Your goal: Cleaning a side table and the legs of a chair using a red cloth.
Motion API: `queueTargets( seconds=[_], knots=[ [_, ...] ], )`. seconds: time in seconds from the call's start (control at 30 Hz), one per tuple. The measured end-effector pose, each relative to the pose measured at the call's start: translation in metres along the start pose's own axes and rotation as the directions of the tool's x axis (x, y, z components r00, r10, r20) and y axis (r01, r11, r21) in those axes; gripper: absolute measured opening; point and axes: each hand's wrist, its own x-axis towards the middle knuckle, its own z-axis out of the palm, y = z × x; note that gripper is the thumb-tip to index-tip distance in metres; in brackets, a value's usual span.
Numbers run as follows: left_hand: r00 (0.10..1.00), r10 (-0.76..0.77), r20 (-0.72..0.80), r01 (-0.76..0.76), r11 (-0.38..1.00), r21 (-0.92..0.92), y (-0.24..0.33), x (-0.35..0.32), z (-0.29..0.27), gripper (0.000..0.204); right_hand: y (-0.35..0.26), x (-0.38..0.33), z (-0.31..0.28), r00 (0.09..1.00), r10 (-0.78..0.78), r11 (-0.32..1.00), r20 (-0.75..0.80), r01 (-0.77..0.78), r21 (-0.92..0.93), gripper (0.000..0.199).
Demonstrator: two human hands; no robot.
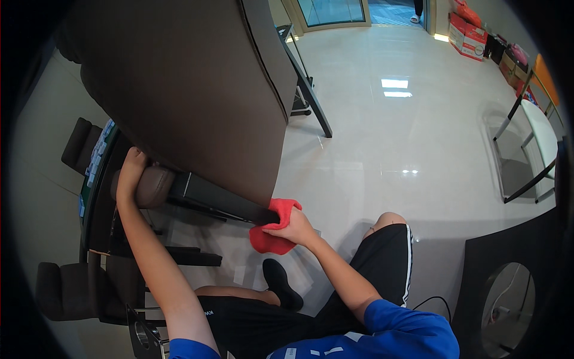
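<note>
A large brown padded chair (191, 78) fills the upper left, tilted towards me. My left hand (136, 160) has its fingers curled at the far end of the brown padded armrest (156, 186), close against the chair; its fingertips are partly hidden. From the armrest a black bar (224, 200) runs right towards my right hand (291, 228). That hand is closed on a red cloth (272, 240), which is folded around the bar's end. Part of the cloth hangs below the bar.
A table edge with rows of pale tiles (98, 152) and dark chairs (66, 290) are on the left. At right stand a white-seated chair (538, 128) and a black panel with an oval opening (478, 269). Boxes (467, 39) line the far wall. Someone's foot (415, 19) shows beyond the doorway.
</note>
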Motion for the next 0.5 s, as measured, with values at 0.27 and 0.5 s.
queueTargets(
  seconds=[0.27, 0.5],
  knots=[
    [1.0, -0.016, -0.025, 0.017, 1.0, 0.004, -0.028, 0.008, -0.01, 0.032, 0.07, -0.029, 0.004, 0.937, 0.288, 0.956, 0.197, -0.27, -0.118, 0.046],
    [0.992, 0.099, 0.071, -0.097, 0.995, -0.032, -0.036, 0.027, -0.003, 0.039, 0.183, -0.069, 0.011, 0.937, 0.33, 0.919, 0.115, -0.29, -0.268, 0.055]
  ],
)
